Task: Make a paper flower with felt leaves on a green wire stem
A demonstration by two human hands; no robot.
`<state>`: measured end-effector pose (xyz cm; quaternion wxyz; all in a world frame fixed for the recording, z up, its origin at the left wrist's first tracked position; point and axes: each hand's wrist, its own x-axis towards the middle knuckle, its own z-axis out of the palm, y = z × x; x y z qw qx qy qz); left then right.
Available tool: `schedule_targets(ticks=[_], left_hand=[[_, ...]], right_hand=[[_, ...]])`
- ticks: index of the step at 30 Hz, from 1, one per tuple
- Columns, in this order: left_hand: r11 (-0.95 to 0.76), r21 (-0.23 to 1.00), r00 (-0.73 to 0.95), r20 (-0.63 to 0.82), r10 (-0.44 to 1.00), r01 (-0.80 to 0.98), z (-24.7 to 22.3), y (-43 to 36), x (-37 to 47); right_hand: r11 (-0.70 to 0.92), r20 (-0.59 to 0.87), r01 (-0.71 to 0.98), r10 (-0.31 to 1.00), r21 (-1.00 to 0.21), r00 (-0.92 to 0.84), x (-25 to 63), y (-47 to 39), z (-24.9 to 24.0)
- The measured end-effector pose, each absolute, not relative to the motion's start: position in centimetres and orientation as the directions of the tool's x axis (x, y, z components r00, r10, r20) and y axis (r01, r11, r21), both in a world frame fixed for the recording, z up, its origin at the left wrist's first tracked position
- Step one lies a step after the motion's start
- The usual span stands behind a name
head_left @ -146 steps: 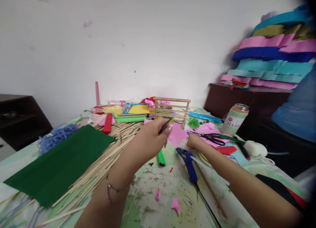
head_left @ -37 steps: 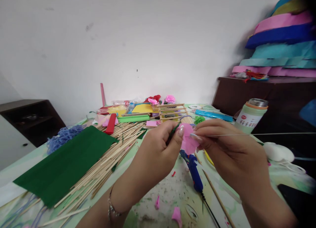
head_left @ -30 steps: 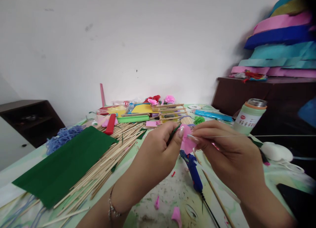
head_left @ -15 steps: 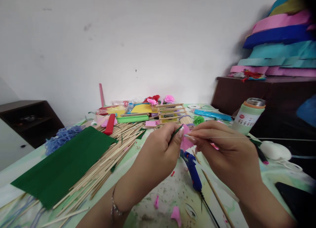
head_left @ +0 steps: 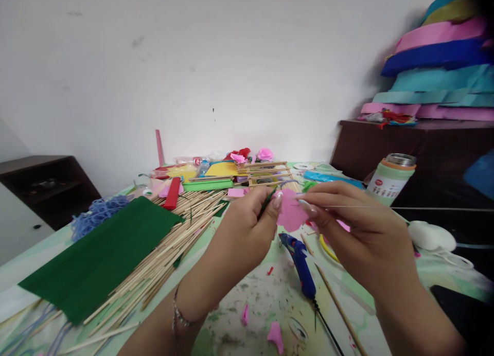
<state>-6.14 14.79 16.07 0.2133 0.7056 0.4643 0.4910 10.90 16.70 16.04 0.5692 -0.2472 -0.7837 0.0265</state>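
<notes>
My left hand (head_left: 243,225) is closed, thumb and forefinger pinching the edge of a scalloped pink paper piece (head_left: 291,217) with a strip of dark green paper (head_left: 269,200) beside it. My right hand (head_left: 355,227) is closed in a pinch on a thin pale wire (head_left: 424,208), which runs off to the right edge. The wire's near end lies in front of the pink paper; whether it touches cannot be made out. A blue glue gun (head_left: 303,271) lies on the table below, between my hands.
Many thin wooden sticks (head_left: 154,258) and a green paper sheet (head_left: 104,253) cover the left side. A bottle (head_left: 391,178), a white round object (head_left: 430,236) and a black flat object (head_left: 463,309) stand or lie at right. Pink scraps (head_left: 275,337) lie in front.
My hands have moved slightly apart, and more of the pink paper shows between them. The wire in my right hand has risen a little. A yellow ring beneath that hand has come into sight.
</notes>
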Motion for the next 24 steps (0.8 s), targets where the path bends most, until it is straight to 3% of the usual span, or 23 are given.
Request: schedule_targets(ticks=[8,14,21,24], left_hand=[[-0.471,0.756,0.088,0.488,0.868,0.455,16.1,14.9,-6.1],[-0.467,0.753,0.073,0.492,0.867,0.463,16.0,14.7,-6.4],[-0.429,0.770,0.046,0.465,0.884,0.473,15.7,15.0,-6.2],[-0.407,0.784,0.021,0.451,0.893,0.469,15.8,15.0,-6.0]], right_hand=[[0.818,0.818,0.253,0.559,-0.517,-0.133,11.7,16.5,16.1],[0.757,0.779,0.193,0.622,-0.624,0.079,11.9,15.8,16.6],[0.800,0.793,0.221,0.593,-0.558,-0.143,12.6,16.3,16.6],[0.779,0.715,0.221,0.626,-0.586,-0.310,12.7,16.2,16.9]])
